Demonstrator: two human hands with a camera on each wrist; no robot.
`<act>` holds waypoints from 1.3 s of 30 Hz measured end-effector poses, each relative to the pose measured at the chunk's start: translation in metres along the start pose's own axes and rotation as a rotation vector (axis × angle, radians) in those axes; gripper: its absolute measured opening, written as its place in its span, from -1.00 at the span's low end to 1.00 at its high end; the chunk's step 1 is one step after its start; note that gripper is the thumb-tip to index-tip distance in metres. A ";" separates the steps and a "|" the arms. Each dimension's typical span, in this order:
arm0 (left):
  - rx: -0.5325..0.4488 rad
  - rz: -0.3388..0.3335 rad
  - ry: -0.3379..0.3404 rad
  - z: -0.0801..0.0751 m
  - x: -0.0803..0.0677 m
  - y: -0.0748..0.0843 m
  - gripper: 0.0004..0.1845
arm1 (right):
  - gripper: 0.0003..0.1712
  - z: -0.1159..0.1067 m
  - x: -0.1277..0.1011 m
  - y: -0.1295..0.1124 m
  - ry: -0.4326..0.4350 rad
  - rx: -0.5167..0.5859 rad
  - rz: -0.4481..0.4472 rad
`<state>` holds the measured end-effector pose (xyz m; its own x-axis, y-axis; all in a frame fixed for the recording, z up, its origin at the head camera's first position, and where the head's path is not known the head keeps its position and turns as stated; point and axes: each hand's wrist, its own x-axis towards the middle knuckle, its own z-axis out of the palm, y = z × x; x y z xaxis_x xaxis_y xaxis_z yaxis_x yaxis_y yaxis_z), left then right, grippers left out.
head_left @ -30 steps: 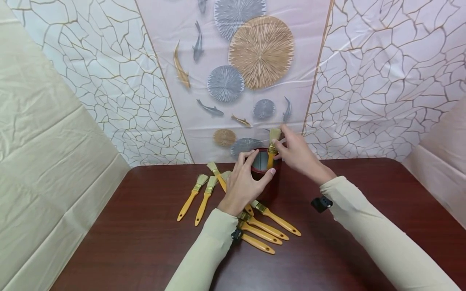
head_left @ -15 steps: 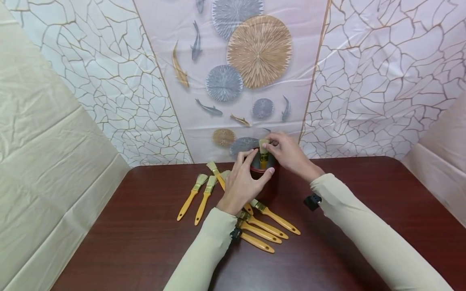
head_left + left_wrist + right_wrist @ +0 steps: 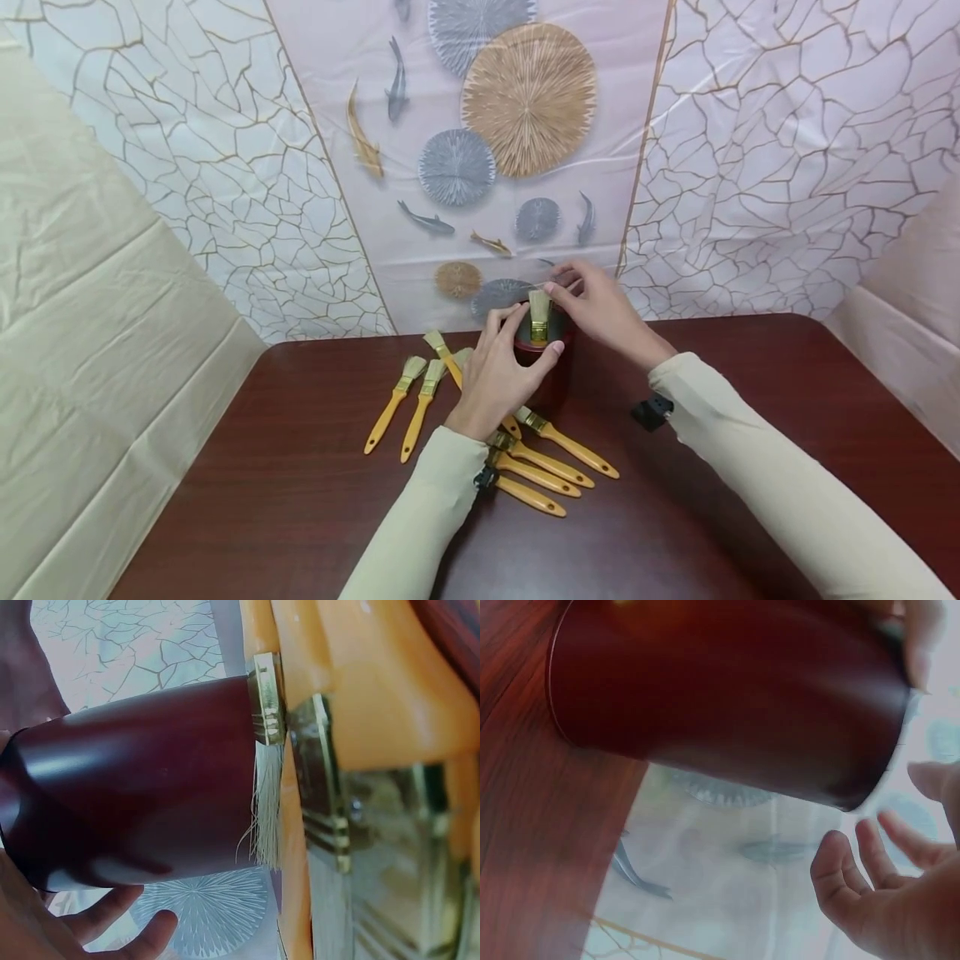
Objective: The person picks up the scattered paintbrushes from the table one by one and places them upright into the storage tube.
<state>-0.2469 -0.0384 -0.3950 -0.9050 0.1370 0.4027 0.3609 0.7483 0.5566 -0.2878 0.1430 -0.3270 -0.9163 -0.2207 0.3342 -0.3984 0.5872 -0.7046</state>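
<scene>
A dark red cylindrical container (image 3: pixel 142 780) stands upright at the back of the table. My left hand (image 3: pixel 501 367) grips it near the rim, thumb at the front and fingers on the left side. A paintbrush (image 3: pixel 538 318) stands in it, pale bristles up above the rim and handle hidden inside. Just right of those bristles is my right hand (image 3: pixel 600 308), its fingers loosely bent. In the right wrist view the right fingertips (image 3: pixel 830 851) are apart from the container with nothing between them.
Several yellow-handled paintbrushes lie on the dark wood table (image 3: pixel 247 500). Two (image 3: pixel 386 421) (image 3: pixel 416 425) are left of my left hand; others (image 3: pixel 570 450) fan out under and right of its wrist. A patterned cloth (image 3: pixel 532 100) hangs close behind the container.
My right hand brought the paintbrush left over the container and lowered it in, handle first. It has now let go and drawn slightly away. The left hand stays at the rim.
</scene>
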 end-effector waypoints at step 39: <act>0.008 0.005 -0.010 0.000 -0.003 0.000 -0.09 | -0.74 0.040 -0.122 0.035 -0.387 -0.199 0.220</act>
<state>-0.2445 -0.0383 -0.3960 -0.9054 0.1477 0.3980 0.3639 0.7530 0.5482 -0.1918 0.1593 -0.4173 -0.9410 -0.3255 -0.0928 -0.2125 0.7814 -0.5867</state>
